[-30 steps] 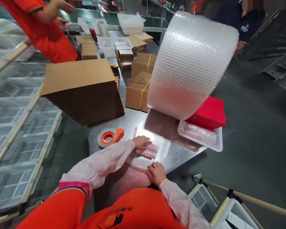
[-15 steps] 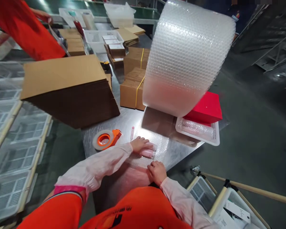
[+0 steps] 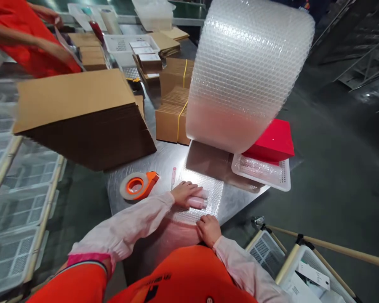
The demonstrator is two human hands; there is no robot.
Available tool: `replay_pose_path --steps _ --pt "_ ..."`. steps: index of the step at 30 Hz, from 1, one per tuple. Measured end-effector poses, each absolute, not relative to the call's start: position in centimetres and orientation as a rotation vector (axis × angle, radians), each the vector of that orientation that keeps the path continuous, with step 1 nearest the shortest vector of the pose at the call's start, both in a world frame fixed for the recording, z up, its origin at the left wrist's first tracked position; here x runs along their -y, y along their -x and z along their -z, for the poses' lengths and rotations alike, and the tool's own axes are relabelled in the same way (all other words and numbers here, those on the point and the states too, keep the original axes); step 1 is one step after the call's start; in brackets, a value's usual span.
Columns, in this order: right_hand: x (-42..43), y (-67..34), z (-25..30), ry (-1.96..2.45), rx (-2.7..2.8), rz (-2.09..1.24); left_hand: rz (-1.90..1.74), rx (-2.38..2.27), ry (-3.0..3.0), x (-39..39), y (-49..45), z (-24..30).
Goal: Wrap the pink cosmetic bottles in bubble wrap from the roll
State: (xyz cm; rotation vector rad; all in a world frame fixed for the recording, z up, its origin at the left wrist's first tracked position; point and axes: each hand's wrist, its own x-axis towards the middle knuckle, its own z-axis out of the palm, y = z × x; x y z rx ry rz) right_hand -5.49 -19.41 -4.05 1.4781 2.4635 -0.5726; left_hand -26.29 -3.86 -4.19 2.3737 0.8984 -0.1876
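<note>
Two pink cylindrical bottles (image 3: pixel 198 203) lie side by side on a sheet of bubble wrap (image 3: pixel 215 197) on the metal table. My left hand (image 3: pixel 185 194) is over their left ends, its fingers across the upper bottle and its thumb by the lower one; the palm hides the rest. At the near edge of the sheet, my right hand (image 3: pixel 209 229) is closed with curled fingers on the wrap. Left of the sheet lies a slim pink tube (image 3: pixel 173 176). An orange tape dispenser (image 3: pixel 139 185) with a roll of tape rests farther left.
A big bubble wrap roll (image 3: pixel 249 75) stands behind the sheet. Beside it, a red box (image 3: pixel 273 141) sits on a white basket (image 3: pixel 286 179). Flat cardboard (image 3: pixel 82 122) and banded cartons (image 3: pixel 172 124) stand at the back left. A co-worker's arm (image 3: pixel 41 42) is at upper left.
My left hand has shifted slightly on the pink bottles, and their right ends show more clearly. My right hand stays at the near edge. The co-worker's arms have moved; the view has shifted slightly.
</note>
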Motion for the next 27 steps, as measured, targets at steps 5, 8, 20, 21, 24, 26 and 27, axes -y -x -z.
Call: replay_pose_path --steps 5,8,20,21,24,26,27 --pt "16.9 4.8 1.9 -1.558 -2.514 0.562 -0.001 -0.981 -2.274 2.1 29.0 3.9" --pt "14.5 4.6 0.6 -1.593 -2.482 0.586 -0.109 -0.994 -2.271 1.5 30.7 2.7" --pt "7.0 3.8 1.0 -1.664 -2.362 0.803 0.094 -1.086 -2.476 5.9 26.4 1.3" --pt "6.8 3.8 1.2 -1.664 -2.361 0.803 0.124 -1.071 -2.495 5.9 25.9 1.9" --pt "6.1 3.5 1.6 -1.657 -2.355 0.806 0.245 -1.041 -2.544 5.8 24.5 3.4" --pt "5.4 3.4 1.7 -1.655 -2.341 0.808 0.334 -1.050 -2.557 5.5 23.7 4.1" --pt "4.9 3.3 1.6 -1.660 -2.330 0.805 0.365 -1.063 -2.556 5.3 23.4 4.3"
